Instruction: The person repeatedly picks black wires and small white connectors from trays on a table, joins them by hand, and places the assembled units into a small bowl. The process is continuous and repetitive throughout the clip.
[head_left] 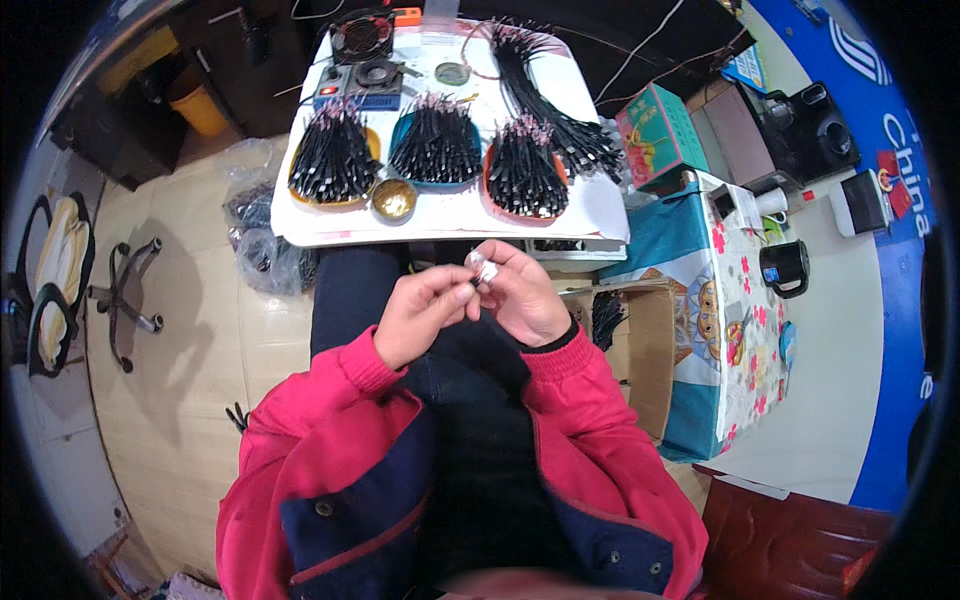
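Above my lap, just in front of the white table's near edge, my two hands meet with fingertips pinched together. My left hand [425, 308] is closed, its thumb and fingers pressed on a small dark piece too hidden to name. My right hand [530, 302] is also closed, on a small crumpled-looking white piece [486, 270] between its fingertips. Fingers cover most of what they hold. Ahead lie bundles of short black cables with pinkish ends: one bundle [335, 155] at left, another [436, 142] in the middle and a third [525, 170] at right.
On the white table [450, 228] are a round tin [393, 200] of amber stuff, a blue device [358, 98], a small fan [362, 38] and longer black cables [560, 115]. At right stand an open cardboard box [650, 350] and a cloth-covered table with a dark mug [785, 270].
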